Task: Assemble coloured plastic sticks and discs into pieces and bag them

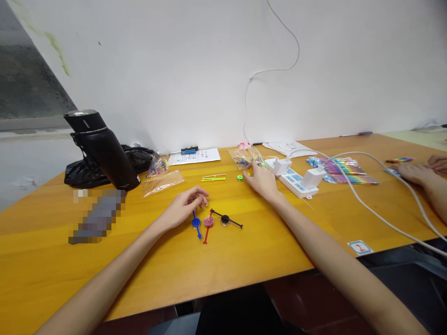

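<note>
My left hand (185, 205) rests just behind a blue arrow spinner (196, 223), its fingers loosely curled and apart with nothing visible in them. Beside that spinner lie a red arrow spinner (208, 222) and a black arrow spinner (225, 218). My right hand (262, 180) reaches forward to the near side of a clear bag of small coloured plastic parts (240, 159), thumb apart from the fingers; its fingertips are partly hidden. Left of it are a small green disc (240, 177) and a yellow piece (248, 174). Yellow-green arrow pieces (213, 178) lie between the hands.
A black bottle (106, 151) and black plastic bag (78, 173) stand left, near clear bags (163, 182). A white power strip (295, 181) with cables sits right of my right hand. Farther right are rainbow-striped packets (349, 171) and another person's hands (414, 172).
</note>
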### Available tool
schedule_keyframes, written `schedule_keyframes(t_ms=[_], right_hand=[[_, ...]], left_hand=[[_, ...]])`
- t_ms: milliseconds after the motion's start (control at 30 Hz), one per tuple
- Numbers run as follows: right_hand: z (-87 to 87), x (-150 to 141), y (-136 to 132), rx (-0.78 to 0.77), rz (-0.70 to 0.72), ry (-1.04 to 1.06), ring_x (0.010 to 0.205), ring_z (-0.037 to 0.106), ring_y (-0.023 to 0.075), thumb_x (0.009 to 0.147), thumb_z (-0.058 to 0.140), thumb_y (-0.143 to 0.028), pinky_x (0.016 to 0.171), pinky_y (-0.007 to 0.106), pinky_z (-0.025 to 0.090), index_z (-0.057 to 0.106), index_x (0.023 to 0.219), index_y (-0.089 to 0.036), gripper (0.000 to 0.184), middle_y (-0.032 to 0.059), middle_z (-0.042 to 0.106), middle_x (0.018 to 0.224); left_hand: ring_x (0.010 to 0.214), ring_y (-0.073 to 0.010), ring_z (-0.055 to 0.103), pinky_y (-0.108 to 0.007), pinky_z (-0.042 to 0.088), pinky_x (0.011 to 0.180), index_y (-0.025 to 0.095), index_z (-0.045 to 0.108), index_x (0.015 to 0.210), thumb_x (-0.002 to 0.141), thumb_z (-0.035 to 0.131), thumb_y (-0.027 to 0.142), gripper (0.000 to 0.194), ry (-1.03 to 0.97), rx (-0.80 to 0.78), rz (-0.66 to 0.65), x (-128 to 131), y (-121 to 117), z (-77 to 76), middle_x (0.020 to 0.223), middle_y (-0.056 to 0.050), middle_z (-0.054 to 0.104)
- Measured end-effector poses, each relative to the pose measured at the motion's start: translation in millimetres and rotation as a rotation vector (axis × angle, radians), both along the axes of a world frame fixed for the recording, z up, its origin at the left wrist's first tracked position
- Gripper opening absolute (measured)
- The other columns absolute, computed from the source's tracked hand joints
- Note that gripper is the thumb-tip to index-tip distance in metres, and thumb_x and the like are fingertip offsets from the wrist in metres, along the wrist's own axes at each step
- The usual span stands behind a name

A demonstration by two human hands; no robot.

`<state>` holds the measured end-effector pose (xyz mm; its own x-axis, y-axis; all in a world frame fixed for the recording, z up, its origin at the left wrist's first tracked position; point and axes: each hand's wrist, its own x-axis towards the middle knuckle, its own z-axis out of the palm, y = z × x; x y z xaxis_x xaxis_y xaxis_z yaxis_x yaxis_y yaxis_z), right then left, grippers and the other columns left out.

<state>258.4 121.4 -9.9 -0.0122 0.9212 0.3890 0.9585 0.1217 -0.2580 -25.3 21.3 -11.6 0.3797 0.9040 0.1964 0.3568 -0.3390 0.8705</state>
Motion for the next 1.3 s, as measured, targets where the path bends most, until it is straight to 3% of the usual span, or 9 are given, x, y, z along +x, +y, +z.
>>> schedule_keyframes(t_ms=[167,367,600,733,900,1033,1133,1300], right_hand=[[5.0,-7,-4,0.088,0.151,0.109,0.077,0.065,0.0247,0.096,0.048,-0.032,0.068,0.031,0.04,0.065,0.106,-0.019,0.023,0.0091,0.071,0.085],[4.6,-17,-9,0.109,0.404,0.22,0.062,0.055,0.0165,0.096,0.046,-0.032,0.06,0.026,0.032,0.065,0.099,-0.02,0.022,0.0,0.061,0.068],[3.8,-23,-14,0.077,0.526,0.228,0.059,0.051,0.0143,0.096,0.047,-0.03,0.059,0.025,0.029,0.065,0.097,-0.021,0.021,-0.0031,0.055,0.063],[3.8,-24,-16,0.082,0.566,0.246,0.059,0.051,0.0137,0.097,0.046,-0.03,0.06,0.024,0.03,0.065,0.098,-0.02,0.021,-0.0033,0.055,0.064],[11.6,-33,-29,0.057,0.668,0.257,0.062,0.053,0.0137,0.1,0.044,-0.032,0.062,0.024,0.033,0.065,0.102,-0.02,0.024,-0.0012,0.061,0.07],[18.1,-52,-52,-0.026,0.839,0.233,0.07,0.058,0.0148,0.103,0.04,-0.038,0.067,0.025,0.036,0.066,0.101,-0.021,0.031,0.0022,0.068,0.082],[13.9,-69,-69,-0.152,0.974,0.297,0.064,0.054,0.0132,0.101,0.044,-0.042,0.064,0.025,0.036,0.065,0.094,-0.021,0.031,0.0,0.064,0.074],[-0.5,-87,-77,-0.517,1.056,0.686,0.056,0.048,0.0106,0.095,0.054,-0.048,0.056,0.023,0.035,0.062,0.086,-0.018,0.033,-0.0024,0.057,0.065]], left_hand=[[0.084,-0.0208,0.064,-0.037,0.049,0.077,0.021,0.066,0.104,0.094,0.051,0.035,0.023,-0.03,-0.022,-0.027,1,-2,2.5,0.09,-0.009,0.069],[0.07,-0.0149,0.06,-0.032,0.049,0.068,0.02,0.062,0.109,0.095,0.05,0.036,0.024,-0.057,-0.083,-0.064,-1,-1,-1.6,0.089,-0.007,0.067],[0.067,-0.0132,0.058,-0.026,0.046,0.058,0.019,0.062,0.109,0.094,0.054,0.04,0.027,-0.08,-0.107,-0.056,-1,-1,-1.2,0.091,-0.007,0.067],[0.069,-0.0129,0.058,-0.021,0.039,0.05,0.02,0.063,0.106,0.09,0.059,0.041,0.026,-0.134,-0.133,0.035,-4,5,-2.0,0.097,-0.008,0.066],[0.078,-0.0142,0.06,-0.019,0.039,0.051,0.021,0.064,0.109,0.086,0.065,0.042,0.031,-0.262,-0.161,0.257,-9,10,-2.5,0.108,-0.009,0.065],[0.082,-0.0148,0.061,-0.019,0.039,0.053,0.021,0.065,0.107,0.082,0.067,0.046,0.035,-0.307,-0.164,0.357,-7,9,0.2,0.109,-0.007,0.065],[0.084,-0.0159,0.061,-0.019,0.039,0.053,0.021,0.065,0.103,0.079,0.07,0.048,0.037,-0.321,-0.149,0.364,-5,9,1.1,0.106,-0.006,0.066],[0.091,-0.0181,0.061,-0.019,0.041,0.055,0.021,0.064,0.106,0.08,0.069,0.047,0.037,-0.349,-0.148,0.375,-5,10,2.0,0.11,-0.007,0.064]])
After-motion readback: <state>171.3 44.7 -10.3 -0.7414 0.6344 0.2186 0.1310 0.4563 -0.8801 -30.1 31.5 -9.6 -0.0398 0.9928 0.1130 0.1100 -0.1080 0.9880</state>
